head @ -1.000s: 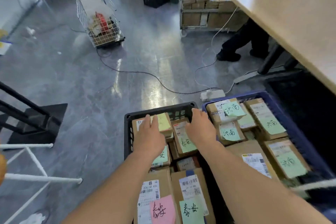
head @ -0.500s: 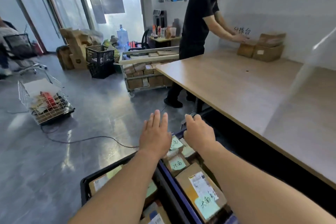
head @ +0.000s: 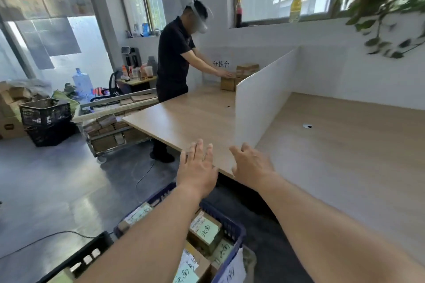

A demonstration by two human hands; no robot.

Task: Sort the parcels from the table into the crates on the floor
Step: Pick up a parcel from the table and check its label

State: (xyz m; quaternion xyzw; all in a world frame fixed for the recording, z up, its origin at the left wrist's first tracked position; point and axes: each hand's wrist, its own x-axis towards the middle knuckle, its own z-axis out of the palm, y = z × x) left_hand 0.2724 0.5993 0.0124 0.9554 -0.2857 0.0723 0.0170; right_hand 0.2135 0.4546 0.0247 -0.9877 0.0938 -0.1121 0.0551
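My left hand (head: 197, 169) hangs over the near edge of the wooden table (head: 333, 145), fingers straight and spread, holding nothing. My right hand (head: 251, 163) is beside it, fingers loosely curled and empty, near the foot of a white divider board (head: 264, 96). Below my arms a blue crate (head: 230, 230) on the floor holds cardboard parcels (head: 204, 231) with green handwritten notes. A black crate (head: 87, 257) stands left of it. Brown parcels (head: 246, 70) are stacked at the table's far end.
A person in black (head: 174, 64) stands at the table's far end, one hand on a parcel. A trolley (head: 115, 126) loaded with parcels stands left of the table, with stacked black baskets (head: 46, 119) beyond it. A cable (head: 34, 241) runs across the grey floor.
My view has swung up from the crates to the table. Both hands have lifted off the parcels in the crates and now hang at the table edge, empty.
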